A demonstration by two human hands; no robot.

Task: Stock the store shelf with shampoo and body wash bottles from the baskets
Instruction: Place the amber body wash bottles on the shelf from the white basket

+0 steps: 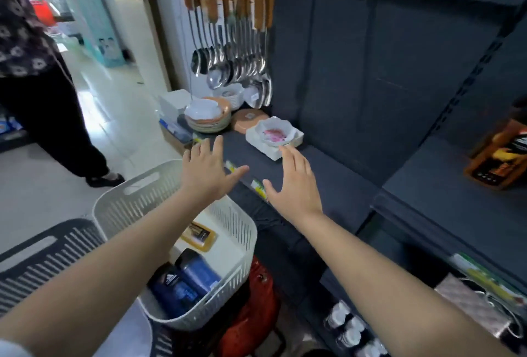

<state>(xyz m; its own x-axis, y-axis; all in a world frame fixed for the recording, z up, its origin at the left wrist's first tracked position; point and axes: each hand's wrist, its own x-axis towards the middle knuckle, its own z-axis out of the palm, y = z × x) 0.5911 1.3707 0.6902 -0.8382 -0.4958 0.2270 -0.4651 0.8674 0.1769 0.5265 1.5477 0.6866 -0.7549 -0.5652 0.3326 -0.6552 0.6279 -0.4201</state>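
A white slatted basket [242,231] stands below the shelf edge and holds two dark blue bottles [185,279] lying side by side, plus a flat yellow pack [199,235]. A dark grey basket [48,254] sits to its left. My left hand [208,168] hovers over the white basket's far rim with fingers spread, holding nothing. Above the front edge of the dark shelf board [336,182] my right hand [293,182] is spread flat and empty too. An orange and black bottle [502,151] stands on the shelf at the far right.
A white dish with pink contents [275,134] sits on a white box at the shelf's back left, next to stacked plates [208,117]. Ladles and spoons [233,43] hang above. A person in dark clothes [42,85] stands at left. A red stool [253,308] is under the basket.
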